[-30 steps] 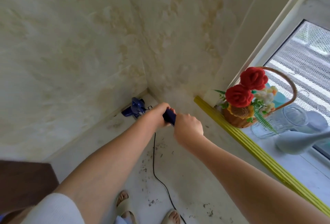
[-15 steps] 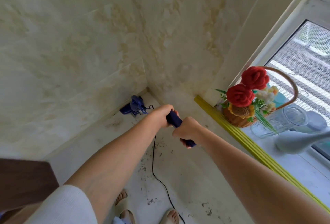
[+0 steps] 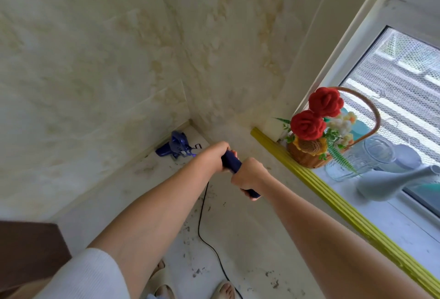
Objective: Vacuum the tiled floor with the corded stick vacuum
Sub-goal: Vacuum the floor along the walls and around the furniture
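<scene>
Dark-blue corded stick vacuum (image 3: 177, 147), head down in the corner of the pale tiled floor (image 3: 250, 239), close against the marbled cream wall (image 3: 95, 72). Blue handle (image 3: 232, 163) gripped by both hands: left hand (image 3: 214, 155) curled round the forward part, right hand (image 3: 248, 174) wrapped round the rear end. Thin black cord (image 3: 202, 215) trailing back over scattered dark debris. Wicker basket of red knitted roses (image 3: 316, 136) on the windowsill (image 3: 392, 217) beside clear glass jars (image 3: 371, 155).

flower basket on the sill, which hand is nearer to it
Right. The right hand grips the vacuum handle just left of the flower basket; the left hand grips the same handle farther from it.
</scene>
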A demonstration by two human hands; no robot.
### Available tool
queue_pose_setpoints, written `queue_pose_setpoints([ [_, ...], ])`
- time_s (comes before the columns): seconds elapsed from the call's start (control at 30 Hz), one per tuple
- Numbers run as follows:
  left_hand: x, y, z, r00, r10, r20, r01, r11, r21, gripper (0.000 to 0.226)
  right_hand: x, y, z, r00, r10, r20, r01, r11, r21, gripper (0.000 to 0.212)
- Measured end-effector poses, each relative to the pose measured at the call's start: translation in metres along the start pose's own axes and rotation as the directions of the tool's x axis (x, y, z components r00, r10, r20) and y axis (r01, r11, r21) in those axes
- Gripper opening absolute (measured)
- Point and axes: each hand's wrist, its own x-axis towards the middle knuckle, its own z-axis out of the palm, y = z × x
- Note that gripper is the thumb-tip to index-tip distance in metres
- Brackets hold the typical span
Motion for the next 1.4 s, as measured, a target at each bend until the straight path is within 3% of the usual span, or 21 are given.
queue_pose_setpoints([
  [0.13,0.007,0.001,-0.01,1.0,-0.014,-0.028,0.011,0.991,-0.13,0.02,0.0,-0.004,0.007,0.998,-0.067,-0.013,0.065,0.994,-0.091,0.033],
  [0.3,-0.001,-0.008,-0.008,0.999,-0.024,0.036,0.029,0.991,-0.133,0.022,-0.012,0.0,-0.003,0.998,-0.057,0.008,0.057,0.991,-0.117,0.036],
  [0.63,0.005,0.007,-0.016,0.999,0.008,0.039,-0.007,0.999,-0.035,0.018,-0.008,-0.01,0.006,0.984,-0.136,-0.118,0.118,0.982,-0.15,0.029],
  [1.03,-0.011,-0.002,0.029,0.968,-0.007,0.25,-0.014,0.996,0.083,0.017,-0.031,0.017,-0.031,0.956,-0.075,-0.285,0.02,0.982,-0.19,0.017],
  [1.4,0.026,0.04,0.021,0.988,0.052,0.148,-0.055,0.998,0.02,0.019,0.012,-0.024,-0.031,0.949,-0.124,-0.289,0.055,0.97,-0.237,0.027],
])
